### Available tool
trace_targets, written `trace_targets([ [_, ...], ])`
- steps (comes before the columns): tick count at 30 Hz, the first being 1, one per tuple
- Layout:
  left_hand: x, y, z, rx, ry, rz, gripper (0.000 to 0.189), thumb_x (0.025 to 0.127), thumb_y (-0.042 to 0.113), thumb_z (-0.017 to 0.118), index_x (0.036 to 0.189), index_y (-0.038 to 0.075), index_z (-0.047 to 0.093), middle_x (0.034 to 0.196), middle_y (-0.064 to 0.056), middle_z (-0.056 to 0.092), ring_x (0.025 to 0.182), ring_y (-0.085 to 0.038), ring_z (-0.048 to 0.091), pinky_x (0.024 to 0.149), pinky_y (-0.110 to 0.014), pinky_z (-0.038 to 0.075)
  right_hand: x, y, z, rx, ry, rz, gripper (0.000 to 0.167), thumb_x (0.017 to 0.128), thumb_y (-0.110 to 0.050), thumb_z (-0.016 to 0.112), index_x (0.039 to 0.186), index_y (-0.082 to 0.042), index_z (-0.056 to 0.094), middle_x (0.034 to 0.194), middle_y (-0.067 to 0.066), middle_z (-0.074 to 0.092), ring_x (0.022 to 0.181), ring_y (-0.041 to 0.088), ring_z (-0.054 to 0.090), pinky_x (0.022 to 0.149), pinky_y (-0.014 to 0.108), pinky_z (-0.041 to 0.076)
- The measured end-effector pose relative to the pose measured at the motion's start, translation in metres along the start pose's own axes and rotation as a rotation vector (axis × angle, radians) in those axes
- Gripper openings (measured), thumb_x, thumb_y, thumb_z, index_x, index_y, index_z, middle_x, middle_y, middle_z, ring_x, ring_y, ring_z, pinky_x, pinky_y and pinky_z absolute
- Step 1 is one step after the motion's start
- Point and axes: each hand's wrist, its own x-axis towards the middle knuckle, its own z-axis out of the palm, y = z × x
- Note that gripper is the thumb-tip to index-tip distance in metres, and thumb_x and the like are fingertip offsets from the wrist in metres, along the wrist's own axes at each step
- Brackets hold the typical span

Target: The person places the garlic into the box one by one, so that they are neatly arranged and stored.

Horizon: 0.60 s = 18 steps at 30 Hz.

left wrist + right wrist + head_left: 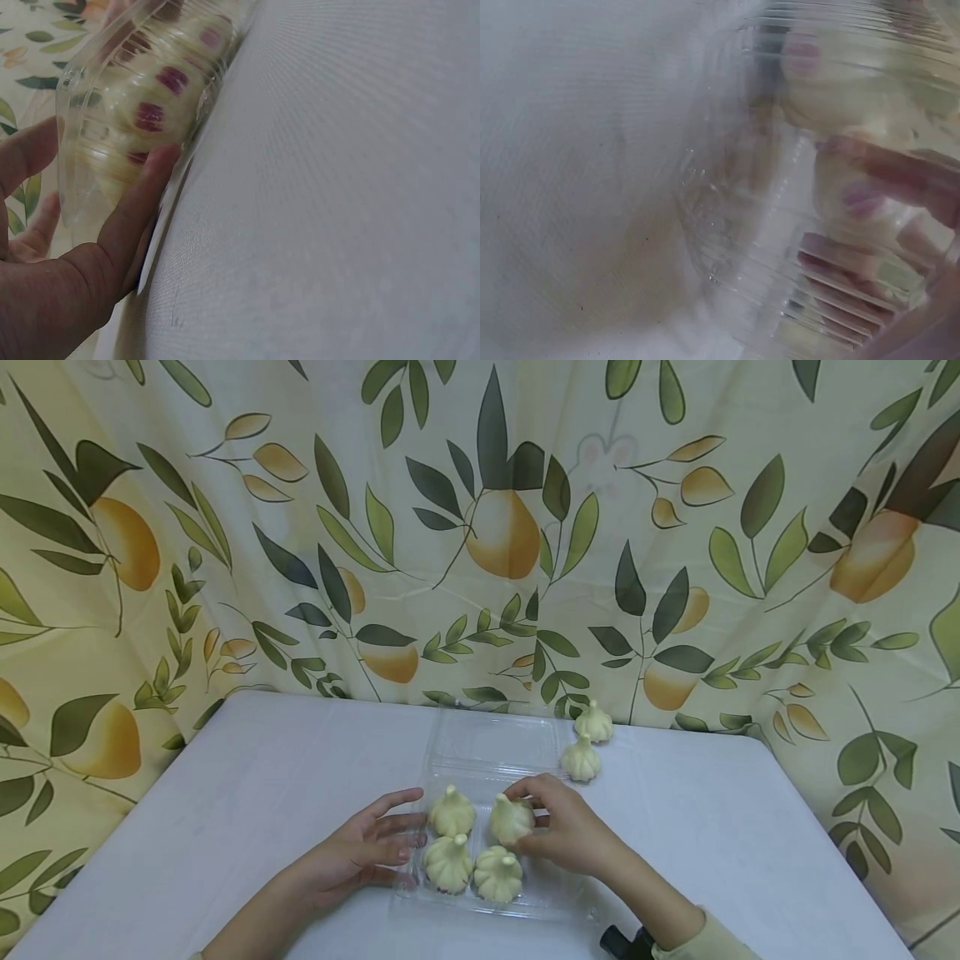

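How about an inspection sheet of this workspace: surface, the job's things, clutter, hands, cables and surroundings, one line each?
Surface: white table, smooth on top.
Job's things: clear plastic container, lid open at the back; three garlic-like bulbs inside, a held bulb at the back right, two loose bulbs beside the lid.
Clutter: black object by the right wrist, partly out of frame; cannot tell what.
Hands: left hand at the container's left side, fingers extended; right hand grips the held bulb.
Cables: nothing seen.
Surroundings: leaf-and-fruit patterned curtain behind.
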Motion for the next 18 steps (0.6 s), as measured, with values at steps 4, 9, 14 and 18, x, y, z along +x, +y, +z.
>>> trace_targets([
  [4,0.000,0.000,0.000,0.003,-0.002,0.000,0.080,0.093,0.002,0.063,0.159,0.016,0.019,0.160,-0.024,0.025,0.138,-0.036,0.041,0.094,-0.053,0.053,0.002,-0.001,0.003,-0.058,0.004,-0.020,0.048,0.073,-0.005,0.084,0.115,-0.012,0.064,0.121,0.008,0.061,0.108,0.028,0.060,0.087,0.029,0.057],
  [9,0.000,0.000,0.000,0.003,-0.006,0.000,0.080,0.093,0.003,0.063,0.159,0.016,0.019,0.160,-0.025,0.025,0.138,-0.035,0.041,0.094,-0.052,0.053,0.004,-0.001,0.006,-0.165,0.008,-0.037,0.047,0.074,-0.009,0.086,0.115,-0.014,0.064,0.121,0.005,0.065,0.109,0.028,0.063,0.083,0.030,0.058],
  [14,0.000,0.000,0.000,0.000,-0.002,0.001,0.080,0.093,0.003,0.064,0.159,0.016,0.019,0.159,-0.025,0.025,0.138,-0.036,0.042,0.094,-0.052,0.053,0.006,-0.001,0.010,-0.245,0.002,-0.051,0.047,0.073,-0.005,0.084,0.115,-0.014,0.065,0.118,0.003,0.067,0.105,0.026,0.064,0.080,0.032,0.059],
  [18,0.000,0.000,0.000,0.003,-0.003,0.000,0.080,0.094,0.003,0.063,0.159,0.016,0.019,0.159,-0.025,0.025,0.138,-0.036,0.042,0.094,-0.053,0.053,0.007,-0.002,0.012,-0.266,-0.004,-0.069,0.047,0.073,-0.003,0.083,0.116,-0.010,0.065,0.116,0.005,0.066,0.102,0.025,0.063,0.079,0.033,0.059],
])
